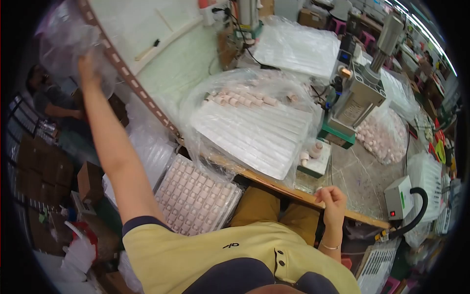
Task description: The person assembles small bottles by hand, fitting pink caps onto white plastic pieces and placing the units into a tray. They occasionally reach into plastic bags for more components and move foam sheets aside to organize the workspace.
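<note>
My left hand (89,68) is raised at the upper left, at the end of my outstretched arm, closed on a crumpled clear plastic bag (63,41). Near the front edge of the bench, my right hand (334,200) has its fingers curled together; a small pale thing shows at the fingertips, too small to name. Between the hands, a white ribbed tray (249,132) lies in clear plastic, with pale pink cylinders (240,99) along its back. Below it, to the left of my legs, a tray of many small pale pink parts (193,198) sits beside the bench.
A metal press (355,100) on a green base stands behind my right hand. Right of it lies a bag of pink parts (384,134). A white control box (399,198) with a black hose is at the right. Another person (54,105) is at the far left.
</note>
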`<state>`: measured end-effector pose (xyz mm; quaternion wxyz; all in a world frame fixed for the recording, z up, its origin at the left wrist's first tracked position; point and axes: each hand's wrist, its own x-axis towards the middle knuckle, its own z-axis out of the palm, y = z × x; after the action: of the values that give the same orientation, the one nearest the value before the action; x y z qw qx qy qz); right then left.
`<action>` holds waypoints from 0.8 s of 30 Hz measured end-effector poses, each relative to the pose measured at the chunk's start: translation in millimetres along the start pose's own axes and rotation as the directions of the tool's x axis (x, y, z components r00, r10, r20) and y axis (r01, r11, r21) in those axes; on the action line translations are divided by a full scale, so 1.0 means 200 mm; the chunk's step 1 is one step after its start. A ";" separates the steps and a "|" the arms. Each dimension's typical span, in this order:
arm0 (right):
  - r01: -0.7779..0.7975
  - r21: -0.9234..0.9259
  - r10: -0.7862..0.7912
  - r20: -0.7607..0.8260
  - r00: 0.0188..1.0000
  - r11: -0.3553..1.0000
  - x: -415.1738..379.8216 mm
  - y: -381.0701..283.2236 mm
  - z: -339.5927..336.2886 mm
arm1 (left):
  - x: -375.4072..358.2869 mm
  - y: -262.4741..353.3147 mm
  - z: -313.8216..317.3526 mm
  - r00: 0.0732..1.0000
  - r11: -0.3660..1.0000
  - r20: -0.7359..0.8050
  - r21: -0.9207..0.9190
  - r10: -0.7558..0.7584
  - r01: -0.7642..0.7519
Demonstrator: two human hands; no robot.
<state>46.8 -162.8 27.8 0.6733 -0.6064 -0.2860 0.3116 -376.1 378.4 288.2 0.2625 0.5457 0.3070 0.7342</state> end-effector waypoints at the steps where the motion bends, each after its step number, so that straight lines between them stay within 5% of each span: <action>1: -0.011 0.004 0.011 -0.068 0.998 1.000 0.03 0.02 -0.04 | -0.05 0.01 -0.04 0.987 0.977 -0.089 -0.179 -0.133 0.116; 5: 0.091 0.191 -0.029 -0.304 0.952 0.977 0.16 0.02 -0.11 | 0.03 -0.04 -0.17 0.966 0.973 0.212 -0.139 -0.151 0.183; 9: 0.216 0.253 -0.107 -0.384 0.917 0.943 0.24 -0.01 -0.07 | 0.05 -0.03 -0.09 0.954 0.974 0.223 0.153 -0.199 0.167; 11: 0.322 -0.278 -0.376 -0.170 0.911 0.905 0.25 -0.01 0.04 | 0.11 -0.07 -0.10 0.877 0.926 0.336 -0.032 -0.344 0.376; 12: 0.412 -0.424 -0.408 0.106 0.907 0.806 0.26 -0.04 0.11 | 0.12 -0.08 -0.09 0.871 0.919 0.343 -0.046 -0.353 0.391; 13: 0.524 -0.524 -0.370 0.376 0.850 0.671 0.26 -0.08 0.18 | 0.08 -0.08 -0.06 0.887 0.930 0.322 -0.048 -0.331 0.364; 15: 0.649 -0.613 -0.343 0.552 0.760 0.451 0.28 -0.07 0.33 | 0.01 -0.08 0.01 0.922 0.953 0.273 -0.052 -0.274 0.299; 18: 0.585 -0.716 -0.188 0.559 0.807 0.382 0.35 0.09 0.37 | -0.13 -0.04 0.13 0.963 0.976 0.200 -0.085 -0.178 0.198; 22: 0.682 -0.652 -0.276 0.624 0.731 0.333 0.46 0.23 0.42 | -0.36 -0.04 0.11 0.998 0.998 0.057 -0.053 -0.021 0.024; 24: 0.666 -0.604 -0.323 0.585 0.744 0.439 0.49 0.19 0.44 | -0.60 0.01 0.09 0.936 0.955 -0.194 0.107 0.294 -0.278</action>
<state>41.2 -28.8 -0.7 0.3279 -0.6479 -0.6858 0.0492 -326.1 293.6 217.8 0.0980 0.5146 0.2784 0.8050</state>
